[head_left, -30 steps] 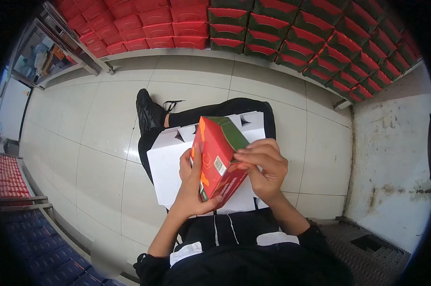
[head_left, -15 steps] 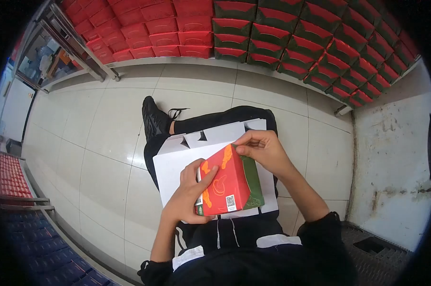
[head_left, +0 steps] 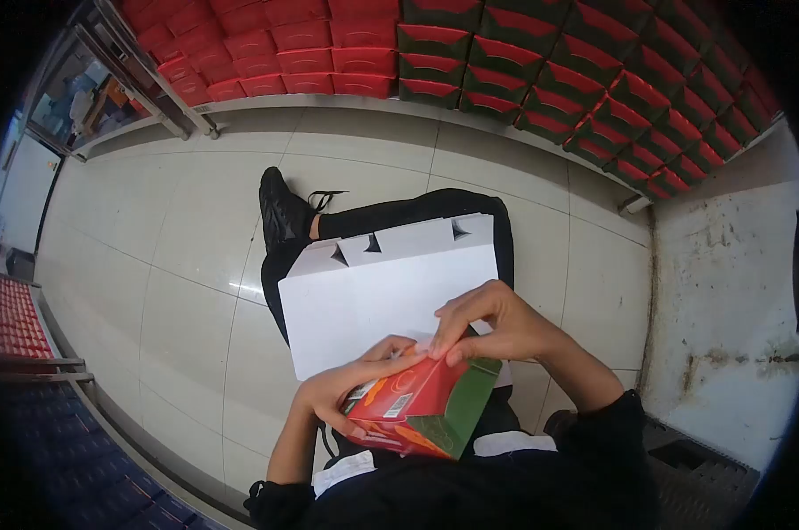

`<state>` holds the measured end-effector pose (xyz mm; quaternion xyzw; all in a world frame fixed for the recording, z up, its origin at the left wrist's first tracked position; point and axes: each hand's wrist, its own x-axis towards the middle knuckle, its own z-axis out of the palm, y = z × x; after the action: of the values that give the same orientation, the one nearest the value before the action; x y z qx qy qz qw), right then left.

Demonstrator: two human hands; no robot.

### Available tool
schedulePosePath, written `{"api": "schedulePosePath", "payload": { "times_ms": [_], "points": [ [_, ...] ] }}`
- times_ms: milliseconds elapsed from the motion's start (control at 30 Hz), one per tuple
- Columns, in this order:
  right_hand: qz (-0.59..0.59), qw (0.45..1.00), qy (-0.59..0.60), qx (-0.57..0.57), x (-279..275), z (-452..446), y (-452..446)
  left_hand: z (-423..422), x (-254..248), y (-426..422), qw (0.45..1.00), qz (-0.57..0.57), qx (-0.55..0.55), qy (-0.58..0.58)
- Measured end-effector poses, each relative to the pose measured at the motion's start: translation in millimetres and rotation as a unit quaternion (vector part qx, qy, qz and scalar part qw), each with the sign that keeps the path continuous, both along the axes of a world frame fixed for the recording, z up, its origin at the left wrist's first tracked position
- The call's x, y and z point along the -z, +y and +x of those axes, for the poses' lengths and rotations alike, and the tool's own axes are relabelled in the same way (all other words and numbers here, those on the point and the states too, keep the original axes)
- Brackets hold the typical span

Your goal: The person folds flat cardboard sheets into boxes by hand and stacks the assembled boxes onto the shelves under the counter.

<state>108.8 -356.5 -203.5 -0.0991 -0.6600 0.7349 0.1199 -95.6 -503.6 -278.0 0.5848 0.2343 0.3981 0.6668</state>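
The left hand (head_left: pixel 351 382) grips the red-and-green cardboard box (head_left: pixel 426 406); the right hand (head_left: pixel 497 327) seemingly pinches its far edge. Best press lightly, avoiding creases.

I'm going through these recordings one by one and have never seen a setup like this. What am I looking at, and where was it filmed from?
There is no machine here: a seated person works with two bare hands. One camera, worn on the head, looks forward and down, so you see roughly their own view. White card with notches along its far edge lies across their legs. The left hand holds a red and green box; the right hand touches its upper edge, though whether it pinches or just presses is unclear. Beyond the tiled floor stand stacked red boxes and green-and-red boxes.
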Motion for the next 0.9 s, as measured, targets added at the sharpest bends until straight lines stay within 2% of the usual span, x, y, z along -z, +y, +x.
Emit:
{"api": "schedulePosePath", "payload": {
  "times_ms": [100,167,333,400,433,467,500,533,567,600,633,700,733,800,833,900],
  "points": [
    [0.062,0.998,0.017,-0.024,-17,-4,-6,9,1,-3,0.999,-0.028,0.008,-0.018],
    [0.056,0.992,0.011,-0.115,-26,-6,-15,12,13,-1,0.999,0.018,0.051,-0.001],
    [0.138,0.985,-0.030,-0.095,-27,-4,-10,12,13,-5,1.000,0.015,0.014,0.009],
    [0.136,0.984,0.021,0.111,-26,-5,-5,9,0,-10,0.989,-0.110,-0.098,-0.018],
    [0.226,0.954,0.090,0.174,-26,-6,6,7,0,-12,0.979,-0.149,-0.138,-0.029],
    [0.227,0.933,0.099,0.261,-27,-5,7,2,9,-9,0.950,-0.148,-0.226,-0.158],
    [0.225,0.905,0.107,0.345,-27,-5,7,2,10,-8,0.925,-0.147,-0.271,-0.223],
    [0.226,0.905,0.110,0.342,-17,-7,4,3,6,-5,0.896,-0.139,-0.311,-0.285],
    [0.253,0.888,0.132,0.360,1,-10,-2,15,-21,11,0.826,-0.112,-0.455,-0.312],
    [0.280,0.869,0.154,0.378,11,-13,-9,25,-42,25,0.735,-0.082,-0.585,-0.333],
    [0.252,0.900,0.145,0.326,9,-20,-20,31,-52,32,0.735,-0.079,-0.585,-0.333],
    [0.358,0.864,0.127,0.330,3,-36,-35,42,-64,41,0.682,-0.127,-0.635,-0.340],
    [0.359,0.863,0.127,0.331,5,-42,-41,49,-66,44,0.671,-0.145,-0.649,-0.329],
    [0.131,0.889,0.188,0.396,11,-51,-48,62,-53,41,0.685,-0.125,-0.650,-0.304],
    [0.131,0.888,0.189,0.398,8,-54,-49,66,-47,38,0.697,-0.113,-0.647,-0.288],
    [0.003,0.898,0.159,0.410,-2,-58,-50,71,-36,30,0.709,-0.100,-0.643,-0.270]
  ]
}}
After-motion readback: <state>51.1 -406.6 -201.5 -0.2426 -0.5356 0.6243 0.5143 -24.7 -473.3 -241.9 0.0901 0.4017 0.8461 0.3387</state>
